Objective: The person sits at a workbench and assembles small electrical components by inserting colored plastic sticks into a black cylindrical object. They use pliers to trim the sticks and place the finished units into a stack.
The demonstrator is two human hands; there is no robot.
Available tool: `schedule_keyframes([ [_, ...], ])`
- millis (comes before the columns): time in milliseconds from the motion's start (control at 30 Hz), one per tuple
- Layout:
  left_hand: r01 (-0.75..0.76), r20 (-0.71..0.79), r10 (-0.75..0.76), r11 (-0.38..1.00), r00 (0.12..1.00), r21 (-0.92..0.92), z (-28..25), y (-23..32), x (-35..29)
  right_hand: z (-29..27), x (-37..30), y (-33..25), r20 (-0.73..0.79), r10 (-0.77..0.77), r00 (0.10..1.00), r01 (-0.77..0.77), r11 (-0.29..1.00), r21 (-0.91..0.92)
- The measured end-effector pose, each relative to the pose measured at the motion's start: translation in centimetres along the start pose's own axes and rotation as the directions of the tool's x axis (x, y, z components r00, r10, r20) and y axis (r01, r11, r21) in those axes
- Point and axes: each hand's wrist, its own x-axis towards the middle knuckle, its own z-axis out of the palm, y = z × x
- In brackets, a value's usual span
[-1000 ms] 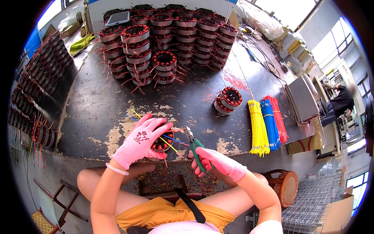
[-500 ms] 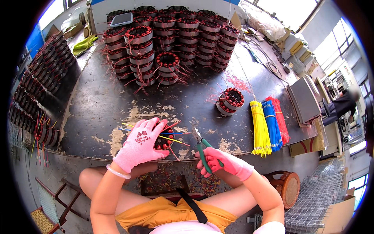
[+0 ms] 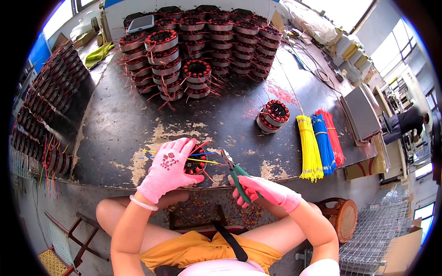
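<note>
A motor stator (image 3: 199, 166) with red windings lies near the table's front edge. My gloved left hand (image 3: 166, 169) is closed round its left side and covers part of it. Yellow, blue and red lead wires (image 3: 209, 161) stick out of the stator to the right, and some ends show left of the hand. My gloved right hand (image 3: 267, 191) grips green-handled cutting pliers (image 3: 238, 178). The jaws point up and left and sit at the wire ends; whether they touch a wire I cannot tell.
Stacked stators (image 3: 198, 46) fill the table's back, with a tablet (image 3: 140, 23) on top. Two stacked stators (image 3: 273, 116) stand right of centre. Beside them lie yellow (image 3: 310, 147), blue (image 3: 323, 145) and red (image 3: 332, 138) wire bundles. More stators (image 3: 50, 101) line the left side. A person (image 3: 407, 124) is far right.
The pliers have moved left, bringing their jaws to the wire ends. My left hand keeps its grip on the stator. The whole view has shifted slightly.
</note>
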Motion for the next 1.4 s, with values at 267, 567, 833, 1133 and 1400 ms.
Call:
schedule_keyframes([
  [267, -0.019, -0.022, 0.02, 1.0, 1.0, 0.012, 0.3, -0.2, -0.1, 0.0, 0.8, 0.1, -0.05, -0.093, 0.994, 0.089, 0.994, -0.062],
  [567, 0.198, -0.002, -0.198, 0.979, 0.98, 0.053, -0.4, 0.9, -0.7, -1.2, 0.8, 0.8, 0.051, -0.036, 0.998, 0.029, 0.99, 0.138],
  [833, 0.216, -0.054, -0.21, 0.969, 0.976, 0.123, 0.1, 0.7, -0.9, -0.6, 1.5, 0.3, 0.107, 0.01, 0.994, -0.014, 0.999, 0.035],
  [1133, 0.217, -0.036, -0.215, 0.972, 0.976, 0.091, -0.1, 0.7, -0.9, 0.5, 2.2, -0.4, 0.062, -0.04, 0.997, 0.04, 0.999, 0.004],
  [1400, 0.047, -0.1, -0.04, 0.996, 0.994, 0.073, 0.4, -0.7, -1.1, 0.6, 2.4, -0.6, -0.022, -0.109, 0.994, 0.108, 0.992, -0.059],
])
